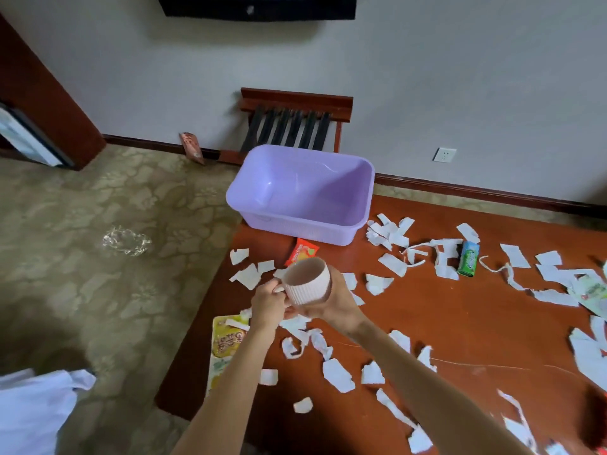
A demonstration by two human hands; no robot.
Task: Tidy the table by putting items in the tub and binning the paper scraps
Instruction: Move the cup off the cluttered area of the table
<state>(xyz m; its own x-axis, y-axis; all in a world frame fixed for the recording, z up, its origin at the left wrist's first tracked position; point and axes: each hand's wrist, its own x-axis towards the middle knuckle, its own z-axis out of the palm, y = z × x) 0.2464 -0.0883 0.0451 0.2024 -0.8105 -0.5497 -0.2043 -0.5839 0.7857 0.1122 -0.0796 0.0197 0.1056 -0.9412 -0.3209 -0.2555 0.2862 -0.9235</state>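
- The mug [307, 284], pale and ribbed, is held up in the centre of the frame over the table [460, 323], its mouth tipped toward the upper left.
- The left hand [267, 307] sits at the mug's left, fingers curled and pinching the handle.
- The right hand [340, 307] wraps the mug's body from the right and underneath, with the thumb up along its right side.
- The mug lies between the two hands, and both touch it.
- The purple tub [295, 228] stands above the mug in the frame, at the table's far left corner, well apart from the hands.
- An orange packet [302, 251] lies between tub and mug.
- Paper scraps [338, 376] are strewn over the table, right and below.
- A green packet [469, 258] lies among scraps at centre right.
- A yellow pouch [226, 343] lies at the table's left edge, below the left hand.
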